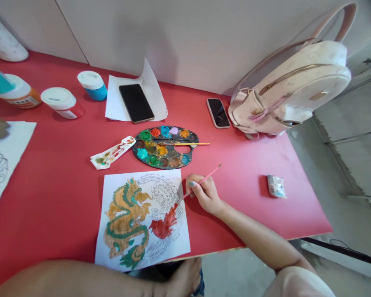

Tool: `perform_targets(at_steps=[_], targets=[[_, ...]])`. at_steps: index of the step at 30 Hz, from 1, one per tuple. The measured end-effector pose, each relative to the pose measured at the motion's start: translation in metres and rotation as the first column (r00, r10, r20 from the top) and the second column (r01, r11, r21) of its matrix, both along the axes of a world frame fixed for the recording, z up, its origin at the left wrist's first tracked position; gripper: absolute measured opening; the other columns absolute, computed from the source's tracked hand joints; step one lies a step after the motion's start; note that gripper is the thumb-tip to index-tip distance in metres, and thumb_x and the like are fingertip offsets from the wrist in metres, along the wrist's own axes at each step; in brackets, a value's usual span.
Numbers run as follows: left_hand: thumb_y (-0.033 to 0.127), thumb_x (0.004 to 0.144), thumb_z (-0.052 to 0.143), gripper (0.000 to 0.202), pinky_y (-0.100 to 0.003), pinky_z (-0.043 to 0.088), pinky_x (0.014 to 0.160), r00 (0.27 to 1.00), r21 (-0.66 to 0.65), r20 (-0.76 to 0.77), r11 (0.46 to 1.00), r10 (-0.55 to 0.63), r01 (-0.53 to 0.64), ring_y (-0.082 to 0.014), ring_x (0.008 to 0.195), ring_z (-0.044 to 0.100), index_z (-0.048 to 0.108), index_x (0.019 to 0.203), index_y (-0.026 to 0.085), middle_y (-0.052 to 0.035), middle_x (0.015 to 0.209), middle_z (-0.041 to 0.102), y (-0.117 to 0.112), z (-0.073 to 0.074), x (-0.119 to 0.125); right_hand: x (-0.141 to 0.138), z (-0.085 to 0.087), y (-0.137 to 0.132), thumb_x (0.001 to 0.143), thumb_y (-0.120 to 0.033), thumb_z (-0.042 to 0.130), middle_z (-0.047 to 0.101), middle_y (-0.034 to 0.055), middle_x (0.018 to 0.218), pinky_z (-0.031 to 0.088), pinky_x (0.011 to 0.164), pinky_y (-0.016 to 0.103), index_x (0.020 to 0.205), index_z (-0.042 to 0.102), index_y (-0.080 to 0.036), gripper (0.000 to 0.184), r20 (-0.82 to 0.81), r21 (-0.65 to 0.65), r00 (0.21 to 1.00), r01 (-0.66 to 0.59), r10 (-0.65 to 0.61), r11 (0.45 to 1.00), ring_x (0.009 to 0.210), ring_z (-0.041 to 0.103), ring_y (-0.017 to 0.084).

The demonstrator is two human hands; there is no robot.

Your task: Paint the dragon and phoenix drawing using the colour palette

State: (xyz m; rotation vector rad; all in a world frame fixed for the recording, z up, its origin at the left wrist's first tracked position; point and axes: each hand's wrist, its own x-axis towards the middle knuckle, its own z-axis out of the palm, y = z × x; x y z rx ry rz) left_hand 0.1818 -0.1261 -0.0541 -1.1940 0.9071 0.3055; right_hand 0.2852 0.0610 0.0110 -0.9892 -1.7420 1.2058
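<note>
Near the front edge of the red surface [250,165], centre, lies the drawing sheet [142,218]: a dragon pic, orange & green part filled at left, a red patch lower right, the rest just outline. The right hand [205,194] sits just right of the sheet, fingers pinched tight on a thin pink paintbrush [200,180]. Its handle points up-right and its tip is down on the paper at the top of the red patch. The left hand [184,278] hangs at the near edge below the sheet, forearm across the bottom. Can't tell if its fingers are apart or curled, as it's partly cut off. Just beyond the sheet is an oval palette [165,147] w/ many colour wells, and a yellow brush [188,144] rests across it. A paint-stained paper strip [113,153] is just to its left. Further back a black phone [136,103] lies on white paper [156,88], w/ a second phone [218,112] to the right, beside a pale pink bag [293,90]. Far left are a blue pot [92,85], a red pot [62,102] & an orange bottle [18,95]. A small packet [276,186] lies at right, well apart.
</note>
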Motion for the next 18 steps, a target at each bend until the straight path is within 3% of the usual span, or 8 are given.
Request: perform_targets(at_steps=[4,8,12,15,18], targets=[[-0.006,0.086,0.01,0.064,-0.032,0.057,0.083,1.0,0.039,-0.007,0.999,-0.028,0.029,-0.006,0.084,0.073,0.049,0.039,0.013,0.0014,0.073,0.073,0.003,0.004,0.001,0.0,-0.002,-0.001,0.108,-0.054,0.042,0.052,-0.0011,0.057,0.039,0.05,0.025,0.067,0.057,-0.02,0.055,-0.109,-0.006,0.993,0.041,-0.042,0.999,0.047,0.047,0.012],[0.002,0.091,0.001,0.07,-0.032,0.057,0.073,0.989,-0.159,-0.032,0.976,0.148,-0.151,-0.009,0.08,0.073,0.044,0.037,0.014,-0.0045,0.07,0.069,0.01,0.017,0.0,-0.002,-0.001,-0.002,0.109,-0.054,0.039,0.057,0.0009,0.06,0.041,0.051,0.025,0.068,0.059,-0.02,0.056,-0.067,0.031,0.993,-0.092,0.094,0.995,0.05,0.049,0.012],[0.024,0.1,0.002,0.076,-0.036,0.056,0.066,0.926,-0.461,-0.068,0.811,0.372,-0.36,-0.0142,0.076,0.073,0.057,0.049,0.015,-0.005,0.074,0.07,0.01,0.016,0.0,-0.001,-0.001,-0.001,0.11,-0.049,0.038,0.056,0.0003,0.061,0.04,0.054,0.025,0.069,0.059,-0.02,0.055,-0.033,0.113,0.999,-0.014,0.018,0.993,0.052,0.049,0.012],[0.034,0.103,0.009,0.072,-0.041,0.057,0.066,0.875,-0.597,-0.092,0.677,0.475,-0.43,-0.0166,0.075,0.073,0.07,0.068,0.018,-0.0036,0.075,0.07,0.007,0.011,0.0,0.0,-0.003,0.0,0.11,-0.049,0.04,0.053,-0.0008,0.059,0.039,0.052,0.025,0.068,0.057,-0.02,0.054,-0.09,0.109,0.993,0.08,-0.07,0.991,0.05,0.047,0.012],[0.034,0.102,0.014,0.064,-0.038,0.057,0.063,0.827,-0.68,-0.162,0.547,0.538,-0.488,-0.0166,0.075,0.073,0.072,0.081,0.019,-0.0035,0.08,0.071,0.007,0.01,-0.001,0.0,-0.003,-0.001,0.109,-0.052,0.039,0.055,0.0001,0.06,0.04,0.051,0.026,0.069,0.059,-0.02,0.055,-0.103,0.075,0.995,0.008,0.0,0.997,0.051,0.049,0.013]])
